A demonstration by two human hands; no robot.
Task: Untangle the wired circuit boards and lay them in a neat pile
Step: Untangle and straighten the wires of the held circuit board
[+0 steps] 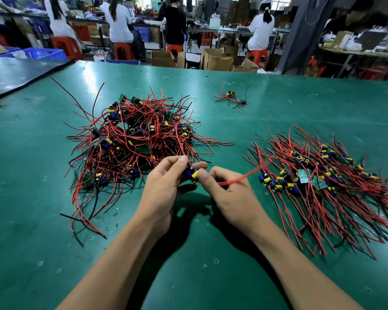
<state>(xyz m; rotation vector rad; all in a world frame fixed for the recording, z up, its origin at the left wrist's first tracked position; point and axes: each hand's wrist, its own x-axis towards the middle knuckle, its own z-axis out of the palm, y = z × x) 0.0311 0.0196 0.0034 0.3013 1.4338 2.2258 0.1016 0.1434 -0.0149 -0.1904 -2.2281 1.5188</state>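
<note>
left of centre, a tangled heap (132, 139) of wired boards is seen on the green table (211, 276). at centre, one circuit board (192, 172) is pinched by the curled left hand (164, 186), and its blurred red wire (244, 176) is pinched by the right hand (231, 193). the wire is best drawn straight before the board is laid, wires aligned, on the neat pile (323, 182) at right.

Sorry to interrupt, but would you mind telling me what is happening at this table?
A person is sorting wired boards on a green table. The left hand holds one board while the right hand pinches its red wires. A tangled heap lies to the left, a neater pile to the right, and a few strays sit farther back.
</note>
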